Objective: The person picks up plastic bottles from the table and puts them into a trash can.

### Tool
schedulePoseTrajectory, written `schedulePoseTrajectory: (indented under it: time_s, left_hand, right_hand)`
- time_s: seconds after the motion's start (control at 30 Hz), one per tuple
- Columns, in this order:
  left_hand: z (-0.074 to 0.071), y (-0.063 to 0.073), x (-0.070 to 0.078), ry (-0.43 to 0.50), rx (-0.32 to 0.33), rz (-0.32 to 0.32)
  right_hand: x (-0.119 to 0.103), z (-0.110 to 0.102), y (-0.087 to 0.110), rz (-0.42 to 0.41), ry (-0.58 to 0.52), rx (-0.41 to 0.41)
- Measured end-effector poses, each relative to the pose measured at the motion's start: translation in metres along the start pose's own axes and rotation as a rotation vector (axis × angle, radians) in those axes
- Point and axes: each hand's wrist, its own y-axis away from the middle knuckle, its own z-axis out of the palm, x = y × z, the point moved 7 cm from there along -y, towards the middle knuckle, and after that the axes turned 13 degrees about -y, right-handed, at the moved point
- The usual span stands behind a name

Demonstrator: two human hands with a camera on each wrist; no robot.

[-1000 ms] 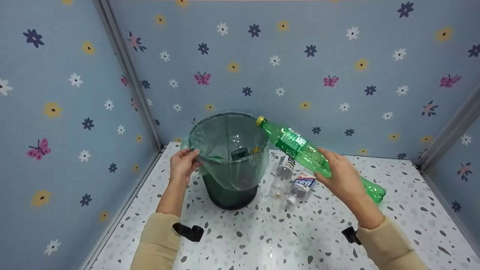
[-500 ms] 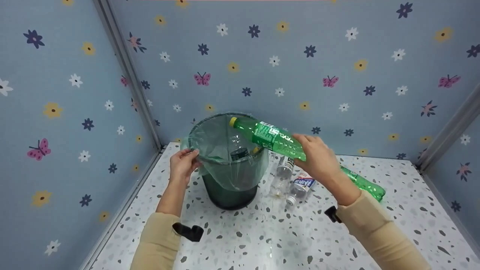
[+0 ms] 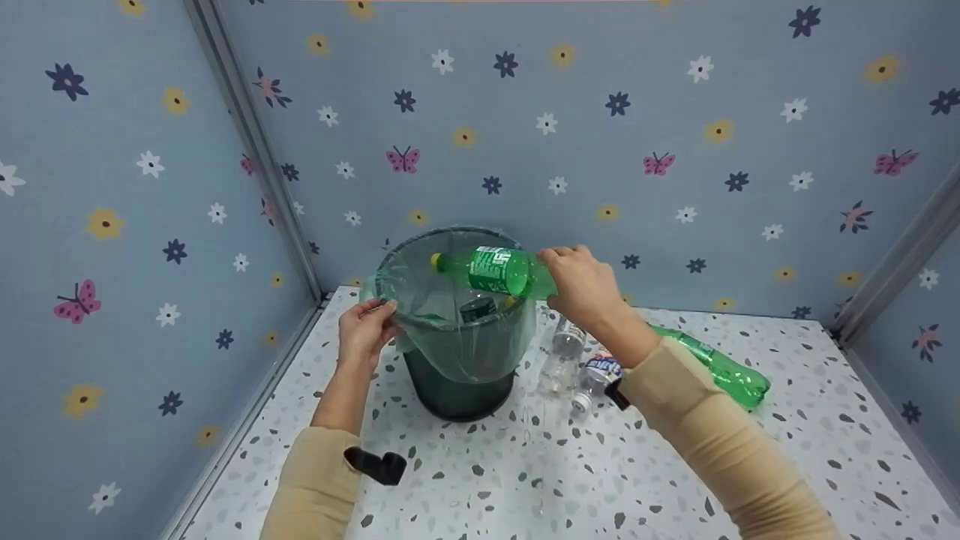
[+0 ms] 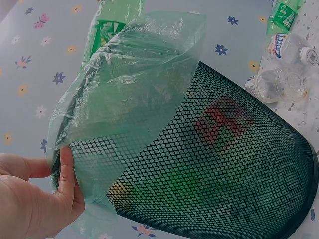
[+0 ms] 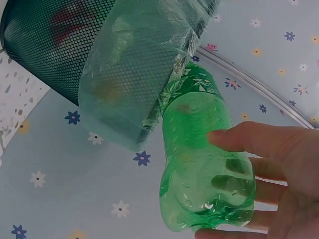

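Note:
A black mesh trash bin (image 3: 457, 397) stands upright, its rim covered by a green plastic bag (image 3: 480, 356). My left hand (image 3: 361, 334) pinches the bin's rim and bag on the left side. My right hand (image 3: 589, 289) grips a green plastic bottle (image 3: 491, 271) near its base, thumb and fingers around it in the right wrist view. The bottle's yellow cap (image 3: 436, 262) points left, over the bin's opening, with the body leaning across the right rim. A bottle with a dark label (image 3: 478, 309) shows inside the bin. Through the mesh, more contents look red and green (image 4: 224, 122).
Right of the bin lie two clear bottles, one with a dark label (image 3: 566, 349) and one with a blue-and-white label (image 3: 596, 375). Another green bottle (image 3: 724, 367) lies farther right, partly behind my right arm. Flowered walls (image 3: 570, 142) enclose the speckled tabletop (image 3: 465, 480).
My right hand has carried the green bottle leftward, from beside the bin's right rim to over its opening; the cap end now sits lower. The left hand stays on the rim.

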Motion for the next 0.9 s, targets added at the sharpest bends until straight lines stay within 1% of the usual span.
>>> schedulePoseTrajectory:
  time_s: [0.23, 0.4, 0.5, 0.63, 0.77, 0.9]
  left_hand:
    - [0.001, -0.001, 0.0, -0.003, -0.002, -0.023]
    - [0.001, -0.001, 0.001, 0.009, -0.01, -0.018]
    - [0.001, -0.001, 0.001, 0.006, -0.005, -0.012]
    - [0.001, -0.002, 0.0, 0.0, 0.007, -0.017]
    - [0.001, -0.002, 0.0, -0.005, 0.007, -0.016]
    - [0.001, -0.002, -0.001, -0.016, 0.01, -0.002]
  right_hand:
    - [-0.013, 0.01, -0.02, -0.012, 0.061, -0.025]
    - [-0.023, 0.016, -0.031, -0.05, 0.062, -0.012]
    - [-0.028, 0.023, -0.036, -0.074, 0.041, -0.02]
    - [-0.029, 0.029, -0.04, -0.098, -0.05, -0.009]
    - [-0.025, 0.031, -0.041, -0.11, -0.178, 0.023]
    - [-0.019, 0.029, -0.041, -0.128, -0.294, 0.08]
